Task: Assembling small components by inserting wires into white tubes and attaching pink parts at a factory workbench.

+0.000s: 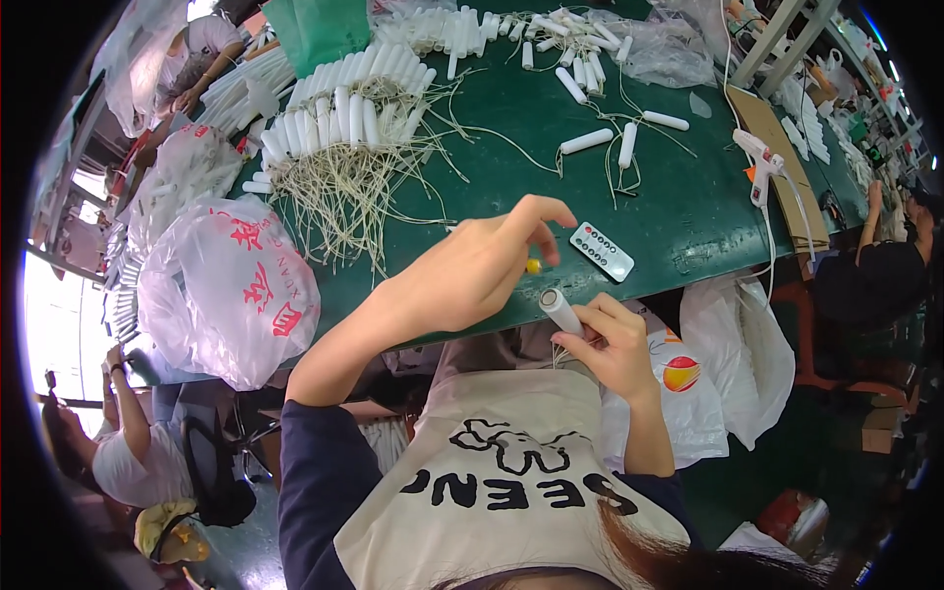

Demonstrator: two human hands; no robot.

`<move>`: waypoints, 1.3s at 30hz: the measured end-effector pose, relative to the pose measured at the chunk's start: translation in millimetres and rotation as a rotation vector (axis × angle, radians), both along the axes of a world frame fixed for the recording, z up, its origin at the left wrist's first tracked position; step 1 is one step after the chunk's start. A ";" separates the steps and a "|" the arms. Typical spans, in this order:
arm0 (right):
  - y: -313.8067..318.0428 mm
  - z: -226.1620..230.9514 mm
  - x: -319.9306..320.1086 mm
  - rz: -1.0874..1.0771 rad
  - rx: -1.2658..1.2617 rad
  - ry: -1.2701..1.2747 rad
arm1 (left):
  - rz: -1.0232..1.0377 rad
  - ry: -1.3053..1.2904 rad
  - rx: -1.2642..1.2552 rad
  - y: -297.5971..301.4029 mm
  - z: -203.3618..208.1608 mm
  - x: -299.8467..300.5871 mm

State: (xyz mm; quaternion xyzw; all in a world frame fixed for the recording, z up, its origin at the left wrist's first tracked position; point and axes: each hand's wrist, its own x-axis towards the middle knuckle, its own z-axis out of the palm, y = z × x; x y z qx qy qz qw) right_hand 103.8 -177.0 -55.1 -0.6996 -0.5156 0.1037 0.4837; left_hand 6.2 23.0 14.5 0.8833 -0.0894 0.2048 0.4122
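My right hand (618, 346) is closed around a short white tube (559, 309), its round end tilted up toward the table and thin wires trailing below my fingers. Over the table's front edge hovers my left hand (477, 267), fingers bent and apart, nothing seen between the fingertips. A small yellow piece (534, 265) shows right beside those fingers; whether they touch it is hard to make out. Just beyond both hands lies a slim white remote control (602, 252) with dark buttons and one red one.
White tubes with pale wires (339, 123) are heaped at the table's far left. Loose tubes (626, 145) lie farther back. A white glue gun (759, 167) rests by cardboard (782, 162) at right. A filled plastic bag (231, 290) stands left. Other people work around.
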 end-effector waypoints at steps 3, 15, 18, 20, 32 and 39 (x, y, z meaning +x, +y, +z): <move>1.6 0.2 -1.8 -0.002 0.000 -0.011 | -0.103 0.152 -0.064 -4.2 8.6 -4.6; 4.4 -11.1 -3.6 -0.023 0.011 -0.061 | -0.093 0.254 -0.052 -2.0 -5.0 14.3; -3.4 -9.2 0.6 -0.032 -0.003 -0.002 | 0.232 0.239 0.094 18.2 -24.3 31.0; -4.2 -7.9 2.1 -0.027 0.001 0.008 | 0.298 0.153 0.261 35.9 -56.6 30.3; -7.0 -8.3 3.0 -0.086 -0.007 -0.007 | 0.324 0.196 0.522 38.2 -77.8 23.0; -6.6 -6.2 8.1 -0.115 0.062 -0.067 | 0.112 0.512 -0.643 12.2 -19.0 14.3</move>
